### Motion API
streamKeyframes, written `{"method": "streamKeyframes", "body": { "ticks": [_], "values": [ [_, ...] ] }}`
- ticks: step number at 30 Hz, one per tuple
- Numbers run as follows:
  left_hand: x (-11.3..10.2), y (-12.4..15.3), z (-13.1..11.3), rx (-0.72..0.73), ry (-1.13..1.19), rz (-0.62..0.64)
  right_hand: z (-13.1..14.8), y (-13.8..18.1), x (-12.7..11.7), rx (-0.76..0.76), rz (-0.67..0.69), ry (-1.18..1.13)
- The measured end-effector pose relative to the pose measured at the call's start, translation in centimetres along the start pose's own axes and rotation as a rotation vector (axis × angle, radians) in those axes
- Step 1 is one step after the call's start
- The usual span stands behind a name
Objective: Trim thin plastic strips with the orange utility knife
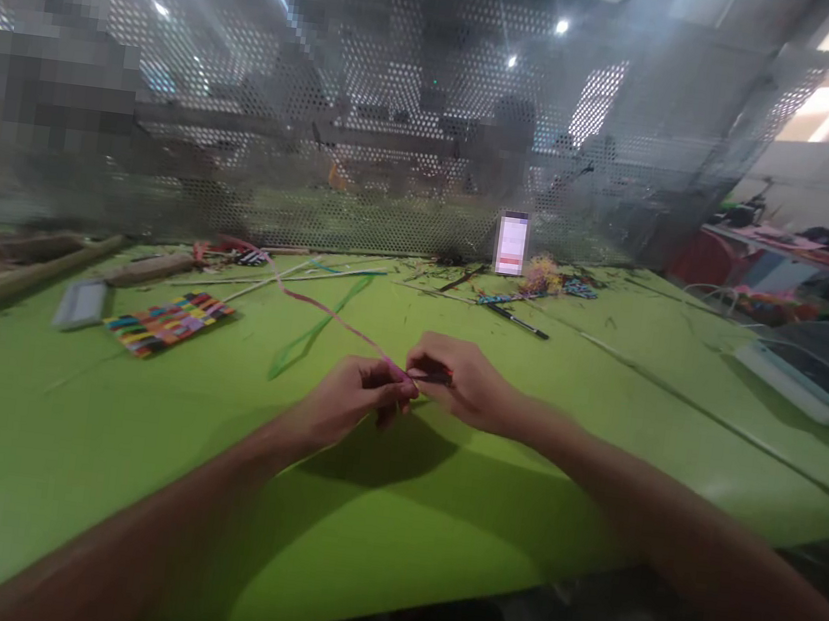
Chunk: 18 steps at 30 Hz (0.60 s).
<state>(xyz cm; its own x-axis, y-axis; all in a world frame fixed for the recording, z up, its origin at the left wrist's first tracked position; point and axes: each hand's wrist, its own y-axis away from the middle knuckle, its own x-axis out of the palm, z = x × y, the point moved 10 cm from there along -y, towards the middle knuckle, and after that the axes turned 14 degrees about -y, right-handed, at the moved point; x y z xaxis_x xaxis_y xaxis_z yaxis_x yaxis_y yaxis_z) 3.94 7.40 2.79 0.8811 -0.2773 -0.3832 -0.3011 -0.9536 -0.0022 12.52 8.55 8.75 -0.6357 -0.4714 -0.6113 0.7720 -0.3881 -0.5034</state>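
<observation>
Pinched in the fingers of my left hand is the end of a long thin pink strip, which trails back and to the left over the table. My right hand is right beside it, its fingers closed around a small dark tool whose kind I cannot make out. Both hands meet just above the table, fingertips close to the pink strip's end. Behind my left hand lies a green strip loop. A colourful woven patch rests farther left.
The green tabletop ends at a perforated metal screen. Near the screen stand a lit phone and tangled scraps. A black pen lies in front. A long thin stick and a pale-edged device are at right.
</observation>
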Motion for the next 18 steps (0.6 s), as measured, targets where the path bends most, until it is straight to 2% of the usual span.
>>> {"method": "streamKeyframes", "body": {
  "ticks": [5, 12, 15, 18],
  "values": [
    [1.3, 0.1, 0.6, 0.000, 0.008, 0.104, -0.9, -0.1, -0.6, 0.005, -0.027, 0.099],
    [3.2, 0.9, 0.8, -0.046, -0.038, 0.297, -2.2, -0.9, -3.0, 0.058, -0.180, 0.169],
    [4.0, 1.0, 1.0, -0.035, 0.012, 0.373, -3.3, -1.9, -4.1, 0.135, -0.234, 0.229],
    [4.8, 1.1, 1.3, -0.024, 0.041, 0.436, -4.7, -3.3, -6.1, 0.280, -0.291, 0.321]
  ]
}}
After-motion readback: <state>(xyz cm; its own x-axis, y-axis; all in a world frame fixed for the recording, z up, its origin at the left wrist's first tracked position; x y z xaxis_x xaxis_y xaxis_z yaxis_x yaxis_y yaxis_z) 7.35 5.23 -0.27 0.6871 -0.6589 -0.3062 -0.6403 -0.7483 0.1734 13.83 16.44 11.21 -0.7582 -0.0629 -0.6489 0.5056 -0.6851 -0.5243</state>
